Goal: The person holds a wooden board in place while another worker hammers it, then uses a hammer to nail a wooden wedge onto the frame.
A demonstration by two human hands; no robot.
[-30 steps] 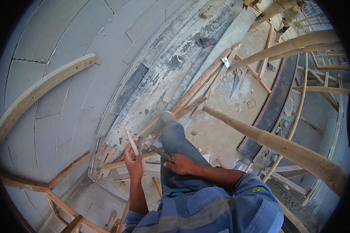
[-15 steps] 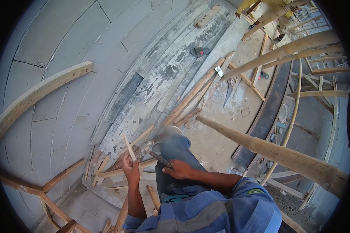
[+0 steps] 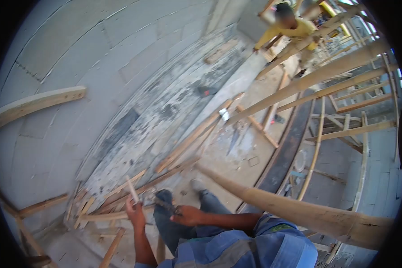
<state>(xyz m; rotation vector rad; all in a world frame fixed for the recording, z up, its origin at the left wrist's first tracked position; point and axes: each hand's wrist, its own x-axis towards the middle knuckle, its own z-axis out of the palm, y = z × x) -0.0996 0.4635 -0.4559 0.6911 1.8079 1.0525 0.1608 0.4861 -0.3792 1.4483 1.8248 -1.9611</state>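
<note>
Low in the head view, my left hand [image 3: 137, 215] is closed around a short, pale wooden strip [image 3: 132, 189], whose free end points up and away from me. My right hand [image 3: 186, 215] grips the dark handle of what looks like a hammer [image 3: 165, 205], held over my knee. The tool's head is blurred, close to the left hand but apart from the strip. Beneath both hands lie loose wooden battens [image 3: 105, 217] at the foot of the block wall.
A thick bamboo pole [image 3: 272, 195] crosses close on my right. Dusty boards [image 3: 165, 109] lie along the block wall [image 3: 94, 58], with a dark slipper [image 3: 206, 91] on them. A handsaw [image 3: 234, 141] rests on the floor. Farther back stands a person in yellow [image 3: 304, 28].
My view has tilted up and shifted, bringing more of the person in yellow into sight. My legs have moved apart, and one shoe now shows on the floor. Both hands keep their holds.
</note>
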